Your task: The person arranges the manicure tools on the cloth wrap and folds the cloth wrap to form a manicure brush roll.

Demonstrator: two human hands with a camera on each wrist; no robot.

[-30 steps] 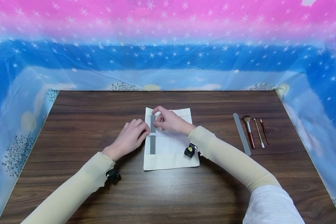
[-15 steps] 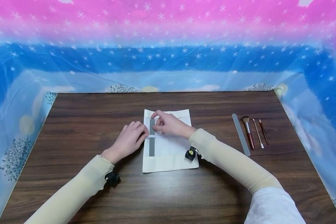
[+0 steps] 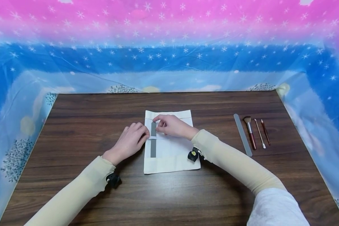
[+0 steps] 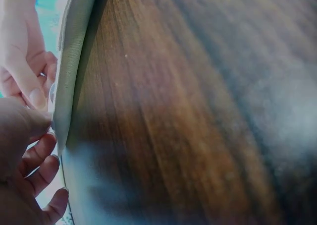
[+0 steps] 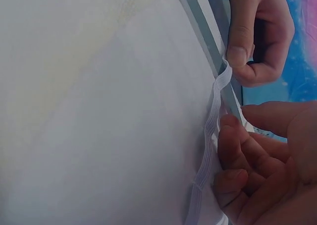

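Observation:
A white cloth tool roll (image 3: pixel 176 164) lies flat, with a folded pocket along its near edge. A grey nail file (image 3: pixel 153 148) lies lengthwise at its left side, under a white elastic band (image 5: pixel 210 131). The file's near end goes out of sight at the pocket's edge. My left hand (image 3: pixel 131 138) pinches the band between thumb and forefinger at the roll's left edge. My right hand (image 3: pixel 173 125) is over the roll, forefinger extended to the file's far tip. Its thumb and other fingers bend beside the file, near the band in the right wrist view.
On the right of the brown wooden table (image 3: pixel 101 106) lie a second grey nail file (image 3: pixel 242 135), a makeup brush (image 3: pixel 250 132), a thin double-ended metal tool (image 3: pixel 260 133) and a slim dark red tool (image 3: pixel 265 131). A snowflake-patterned cloth (image 3: pixel 169 59) surrounds the table.
The nail file has slid towards the pocket, so less of it shows. My right forefinger has followed its far tip and straightened somewhat. My left hand keeps its place.

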